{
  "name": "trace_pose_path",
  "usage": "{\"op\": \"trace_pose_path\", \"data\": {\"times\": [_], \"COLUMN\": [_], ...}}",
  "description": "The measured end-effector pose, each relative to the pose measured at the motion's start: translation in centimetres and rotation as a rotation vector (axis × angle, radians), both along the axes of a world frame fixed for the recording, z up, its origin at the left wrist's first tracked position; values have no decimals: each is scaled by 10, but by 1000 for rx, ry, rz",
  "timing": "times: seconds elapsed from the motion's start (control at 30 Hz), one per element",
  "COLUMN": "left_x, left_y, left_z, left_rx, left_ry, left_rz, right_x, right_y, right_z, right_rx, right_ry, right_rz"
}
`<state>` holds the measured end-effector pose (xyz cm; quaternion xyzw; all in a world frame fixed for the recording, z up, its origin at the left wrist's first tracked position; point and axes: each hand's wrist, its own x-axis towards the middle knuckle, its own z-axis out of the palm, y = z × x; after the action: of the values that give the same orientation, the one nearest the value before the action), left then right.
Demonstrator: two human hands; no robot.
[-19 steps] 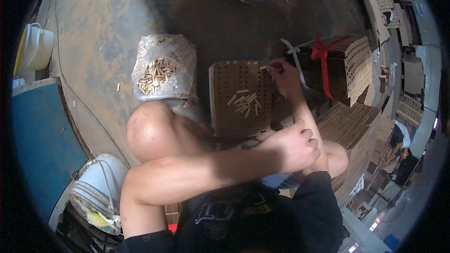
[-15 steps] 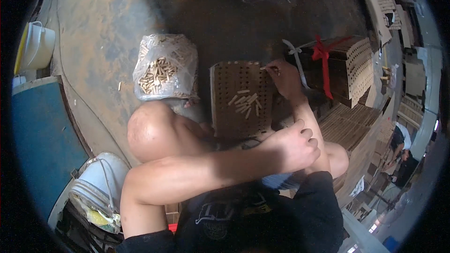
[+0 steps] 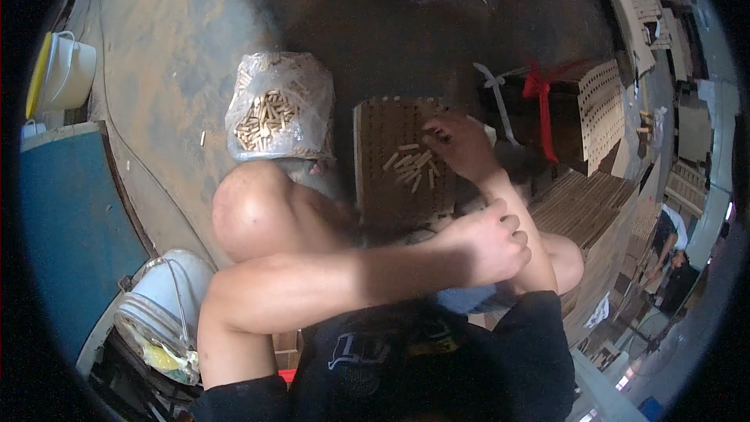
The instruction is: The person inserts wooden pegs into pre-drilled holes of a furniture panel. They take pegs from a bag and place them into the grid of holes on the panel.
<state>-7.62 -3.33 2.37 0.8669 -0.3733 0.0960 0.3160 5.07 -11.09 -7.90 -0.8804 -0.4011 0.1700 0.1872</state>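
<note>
A brown board with rows of holes lies before me. Several small wooden dowels are loose on its middle, and a few stand along its far edge. Over the board's right side, my right hand reaches in from the right, close to the loose dowels. Its fingers are bent and slightly apart, with no dowel visible between them. My left hand is curled closed, resting across my right forearm; its palm is hidden. Left of the board sits a clear plastic bag full of the same dowels.
Stacked perforated boards tied with red ribbon stand on the right, by more layered brown boards. White buckets and a blue panel are on the left. A person bends down at far right.
My right hand has moved from the board's far right corner nearer to the loose dowels. The dowel it pinched is no longer seen between its fingers. My left hand stays put.
</note>
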Motion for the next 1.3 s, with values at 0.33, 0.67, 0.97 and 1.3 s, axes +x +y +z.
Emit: {"op": "trace_pose_path", "data": {"times": [0.33, 0.67, 0.97, 1.3], "left_x": [4, 7, 5, -1], "left_y": [1, 4, 0, 2], "left_z": [-2, 1, -3, 6], "left_rx": [26, 15, 18, 52], "left_ry": [-23, 44, 42, 49], "left_rz": [41, -22, -20, -27], "right_x": [-2, 47, 56, -21], "right_y": [-7, -34, -37, -36], "right_z": [-30, -37, -55, -11], "right_rx": [-67, 73, 31, -232], "right_ry": [363, -107, -242, 442], "right_rz": [-208, -157, 65, -168]}}
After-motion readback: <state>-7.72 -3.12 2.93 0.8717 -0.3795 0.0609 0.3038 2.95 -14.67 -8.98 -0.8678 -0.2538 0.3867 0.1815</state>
